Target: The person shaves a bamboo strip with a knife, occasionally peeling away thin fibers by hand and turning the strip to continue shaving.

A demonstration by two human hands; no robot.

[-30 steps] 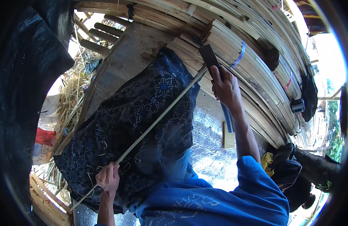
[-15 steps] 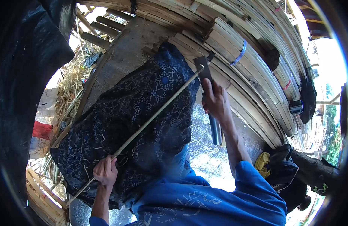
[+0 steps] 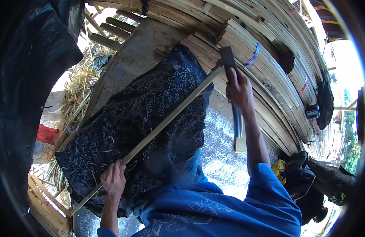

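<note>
A long bamboo strip runs diagonally across my lap, over a dark blue patterned cloth. My left hand is closed round its lower part, and the lower end sticks out past the fist. At the strip's upper end, my right hand grips a knife with a wide dark blade. Its shiny tube-like handle extends below the hand beside my forearm. The strip's upper tip meets the blade just left of my right fingers. Thin curled shavings lie on the cloth near my left hand.
Bundles of bamboo slats, tied with coloured bands, lie along the top and right. Straw and scraps pile up at left beside a black sheet. A log and a dark bag are at lower right.
My right hand and the knife have shifted slightly to the right. The strip now shows a broader face than before. My left hand keeps its grip in nearly the same place.
</note>
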